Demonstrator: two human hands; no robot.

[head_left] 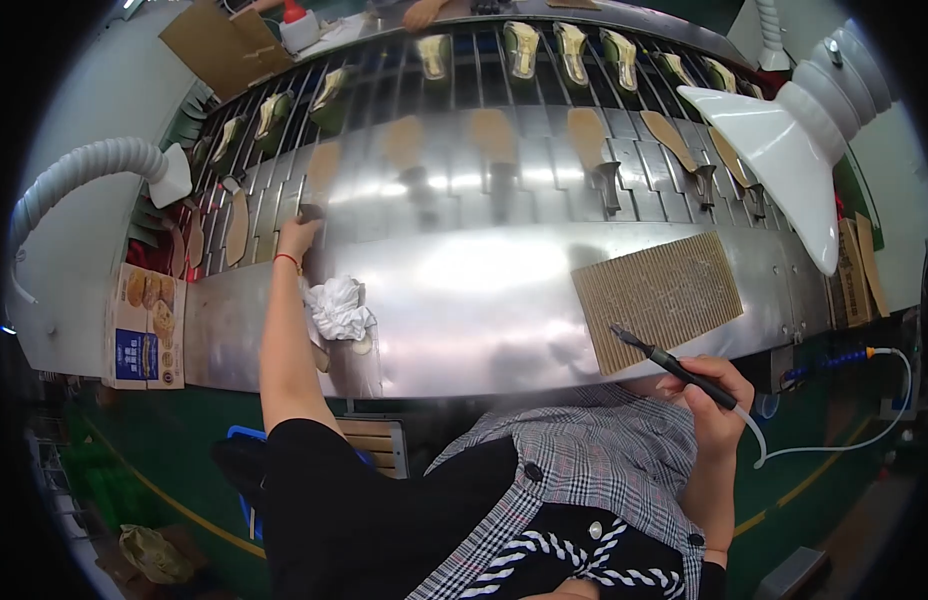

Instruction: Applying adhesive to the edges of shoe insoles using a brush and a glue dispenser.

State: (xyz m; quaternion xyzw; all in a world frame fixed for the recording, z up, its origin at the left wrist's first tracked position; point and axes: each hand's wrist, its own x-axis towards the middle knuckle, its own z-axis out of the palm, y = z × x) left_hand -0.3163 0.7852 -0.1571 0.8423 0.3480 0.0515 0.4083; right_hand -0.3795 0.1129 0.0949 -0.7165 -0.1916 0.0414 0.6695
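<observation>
Apparently, your right grip (716, 390) held the black, pen-shaped, metal-tipped tool (706, 386) across the steel table (484, 350)'s near edge, rightward; it seemed light, stiff, best held mid-barrel. Whether your left grip (298, 238) closed was unclear.

The middle of the frame is filled by a smooth, shiny steel bench top (474, 310); right of centre, a ribbed brown cardboard sheet (674, 295) is laid askew on it, and left of centre a crumpled white wad of cloth or paper (342, 309) is seen; across the upper half, flat tan sole-shaped pieces (586, 138) and curved dark heel-shaped pieces (609, 188) are carried on a grey metal slatted conveyor (649, 206); along the top, dark-green-and-cream shoe forms (522, 52) are lined up; at lower left, a green floor (179, 440) is crossed by a yellow line (189, 508).
</observation>
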